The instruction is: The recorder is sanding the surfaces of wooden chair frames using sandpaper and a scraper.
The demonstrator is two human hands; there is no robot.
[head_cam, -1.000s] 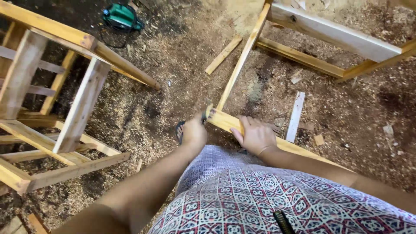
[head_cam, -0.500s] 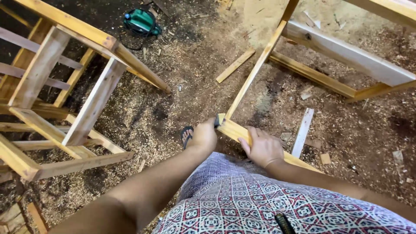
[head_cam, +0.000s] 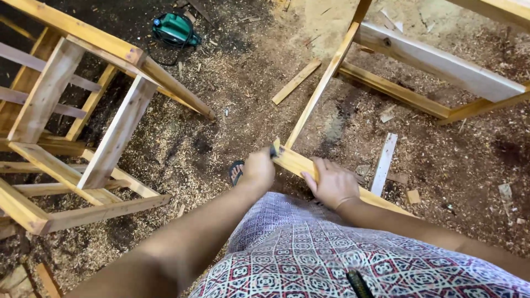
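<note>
Left hand (head_cam: 258,170) — nearer rail end (head_cam: 279,152)

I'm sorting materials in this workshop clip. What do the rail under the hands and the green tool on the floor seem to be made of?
The rail held by the right hand, with the left hand at its end, looks like bare yellowish softwood: visible grain, sawn square edges, no paint. The green tool seems to have a moulded plastic housing, smooth and uniformly coloured, though it is too small to be sure.
</note>
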